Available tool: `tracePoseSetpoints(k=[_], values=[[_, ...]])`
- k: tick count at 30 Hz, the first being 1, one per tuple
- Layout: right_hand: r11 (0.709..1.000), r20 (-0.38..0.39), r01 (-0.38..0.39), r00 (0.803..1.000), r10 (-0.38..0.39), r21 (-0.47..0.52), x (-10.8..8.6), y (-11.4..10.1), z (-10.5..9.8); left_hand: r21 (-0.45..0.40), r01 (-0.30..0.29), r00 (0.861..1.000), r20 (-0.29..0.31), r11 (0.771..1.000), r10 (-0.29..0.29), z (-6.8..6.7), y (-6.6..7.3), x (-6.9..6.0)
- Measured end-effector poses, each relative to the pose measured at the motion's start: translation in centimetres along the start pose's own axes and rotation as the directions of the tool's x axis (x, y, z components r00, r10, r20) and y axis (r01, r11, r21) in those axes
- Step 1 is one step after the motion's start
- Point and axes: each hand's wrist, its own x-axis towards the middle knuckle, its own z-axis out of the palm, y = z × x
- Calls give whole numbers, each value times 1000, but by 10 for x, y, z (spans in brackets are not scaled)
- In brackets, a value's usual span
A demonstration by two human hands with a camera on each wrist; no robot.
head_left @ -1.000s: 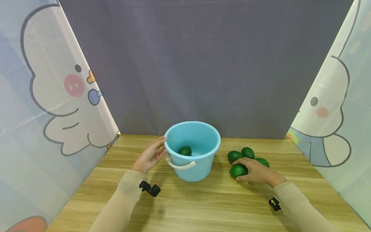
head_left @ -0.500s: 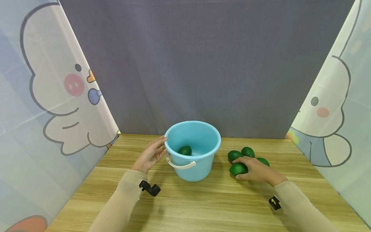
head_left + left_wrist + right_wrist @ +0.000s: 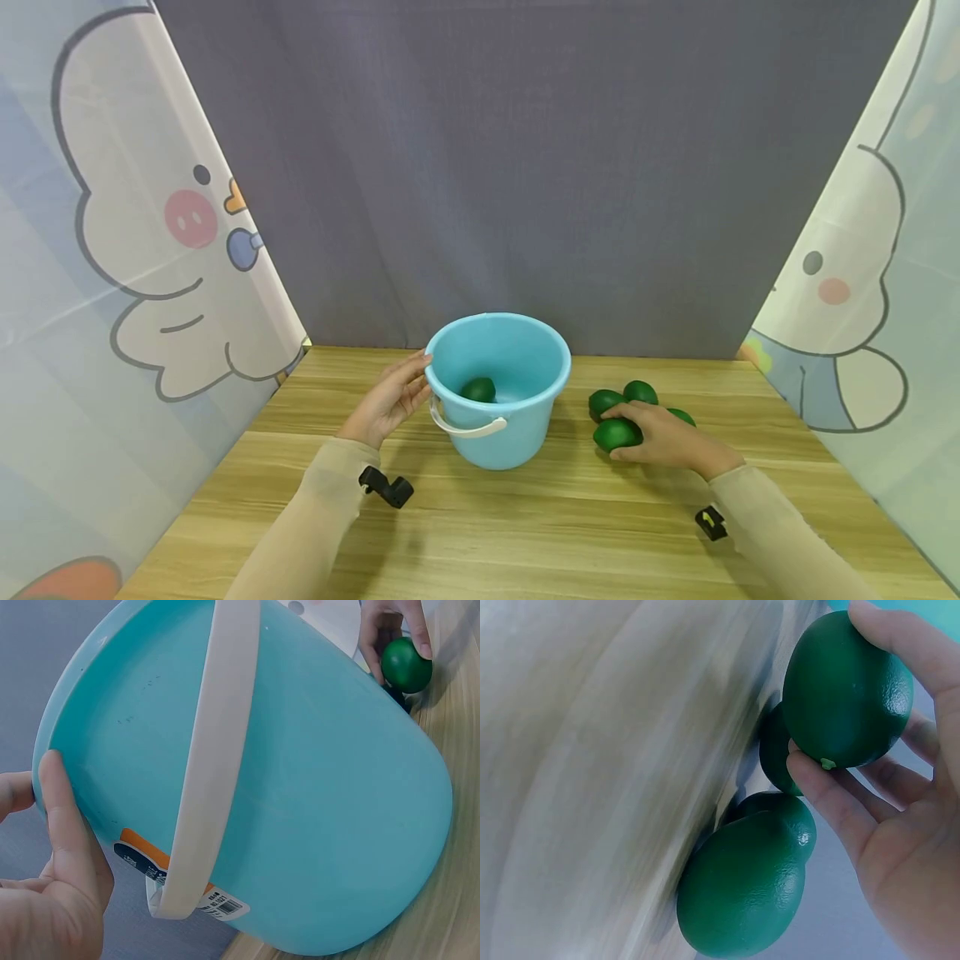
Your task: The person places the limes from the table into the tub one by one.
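A light-blue bucket (image 3: 498,437) with a white handle (image 3: 472,431) stands upright mid-table. One green lime (image 3: 478,389) lies inside it. At the bucket's left side, my left hand (image 3: 386,404) pinches the rim, thumb and fingers on either side of it in the left wrist view. To the right of the bucket, my right hand (image 3: 667,437) holds a lime (image 3: 847,694) between thumb and fingers. Just behind that hand lie more limes: one at the left (image 3: 606,403), one at the back (image 3: 641,392), and a third (image 3: 682,416) partly hidden by the hand.
The wooden table (image 3: 480,533) reaches back to a grey curtain (image 3: 510,167). Cartoon-printed cloths (image 3: 150,350) hang at both sides. Black camera mounts (image 3: 386,486) sit on both sleeved wrists.
The right hand and the lime in its fingers have barely moved. The left hand and the bucket stay in place.
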Motion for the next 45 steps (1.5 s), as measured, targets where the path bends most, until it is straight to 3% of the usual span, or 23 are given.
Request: tracePoseSetpoints(k=[9, 45], values=[[1000, -9, -9, 1000, 9, -17, 3, -1, -2, 2, -2, 1000, 25, 1000, 2, -1, -1, -1], [997, -83, 49, 995, -54, -53, 9, -16, -25, 8, -6, 1000, 2, 1000, 6, 1, 0, -3]])
